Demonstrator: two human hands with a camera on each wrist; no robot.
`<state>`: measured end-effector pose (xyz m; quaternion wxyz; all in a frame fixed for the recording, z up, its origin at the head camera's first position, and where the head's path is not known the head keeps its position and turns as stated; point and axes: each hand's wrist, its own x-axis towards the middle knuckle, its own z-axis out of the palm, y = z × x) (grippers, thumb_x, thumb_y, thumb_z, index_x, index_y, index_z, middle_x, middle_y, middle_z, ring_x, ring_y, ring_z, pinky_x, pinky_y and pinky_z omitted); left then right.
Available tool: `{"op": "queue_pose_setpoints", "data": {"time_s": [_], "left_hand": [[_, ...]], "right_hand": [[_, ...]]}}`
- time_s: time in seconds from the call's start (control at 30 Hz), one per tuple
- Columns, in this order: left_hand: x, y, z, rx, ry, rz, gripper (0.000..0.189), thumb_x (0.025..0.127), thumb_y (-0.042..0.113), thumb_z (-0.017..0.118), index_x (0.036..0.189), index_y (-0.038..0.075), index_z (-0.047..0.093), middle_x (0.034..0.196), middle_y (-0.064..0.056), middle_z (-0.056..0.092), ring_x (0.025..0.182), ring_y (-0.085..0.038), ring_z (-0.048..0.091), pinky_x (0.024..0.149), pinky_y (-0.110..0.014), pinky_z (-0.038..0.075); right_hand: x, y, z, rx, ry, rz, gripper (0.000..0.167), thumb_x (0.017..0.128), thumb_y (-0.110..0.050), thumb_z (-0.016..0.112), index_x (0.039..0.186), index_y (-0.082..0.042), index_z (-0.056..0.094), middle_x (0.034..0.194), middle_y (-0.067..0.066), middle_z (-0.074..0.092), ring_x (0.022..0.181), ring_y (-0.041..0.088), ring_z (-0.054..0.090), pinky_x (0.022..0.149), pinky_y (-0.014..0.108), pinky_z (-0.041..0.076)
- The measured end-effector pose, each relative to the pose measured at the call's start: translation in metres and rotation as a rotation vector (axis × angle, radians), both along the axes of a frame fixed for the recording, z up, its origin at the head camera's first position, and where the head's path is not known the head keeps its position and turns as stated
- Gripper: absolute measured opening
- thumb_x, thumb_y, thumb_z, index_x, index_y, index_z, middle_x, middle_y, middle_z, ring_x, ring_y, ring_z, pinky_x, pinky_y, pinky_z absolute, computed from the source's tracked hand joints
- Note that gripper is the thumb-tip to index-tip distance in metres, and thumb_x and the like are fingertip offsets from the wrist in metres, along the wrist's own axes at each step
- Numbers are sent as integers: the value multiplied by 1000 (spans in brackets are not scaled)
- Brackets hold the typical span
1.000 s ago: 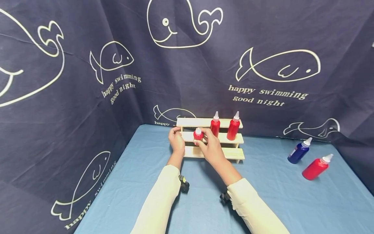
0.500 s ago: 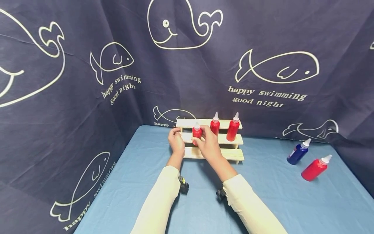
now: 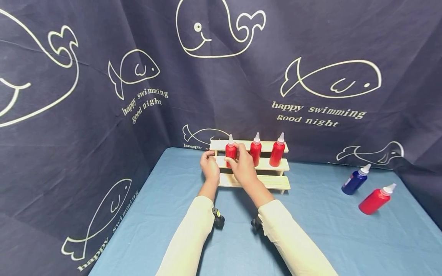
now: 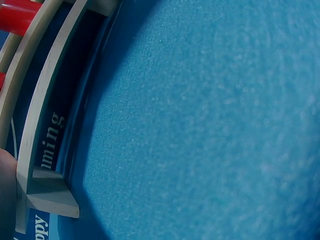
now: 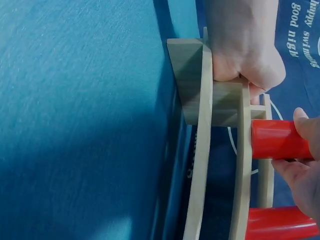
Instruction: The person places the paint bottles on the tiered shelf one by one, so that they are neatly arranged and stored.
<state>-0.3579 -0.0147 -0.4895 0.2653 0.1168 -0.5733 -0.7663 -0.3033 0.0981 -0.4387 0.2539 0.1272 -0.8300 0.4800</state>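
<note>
Right hand (image 3: 244, 167) is pinching red bottle (image 3: 230, 151); left hand (image 3: 210, 167) is touching rack (image 3: 271, 181), can't tell finger state; only head view is showing blue bottle (image 3: 354, 182), whole "happy swimming good night"

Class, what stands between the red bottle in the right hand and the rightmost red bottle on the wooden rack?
Another red bottle, upright on the rack's middle step; the head view shows it.
</note>
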Motion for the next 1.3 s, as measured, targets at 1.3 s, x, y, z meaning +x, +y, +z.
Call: {"op": "queue_pose_setpoints", "data": {"time_s": [1.3], "left_hand": [[0,0,0,18,-5,0,26,86,-9,43,97,-9,67,92,-17,62,90,-22,56,83,-26,43]], "right_hand": [[-10,-16,-19,1,-13,-98,64,84,-4,86,136,-2,49,129,26,70,113,40,74,100,51,59]]}}
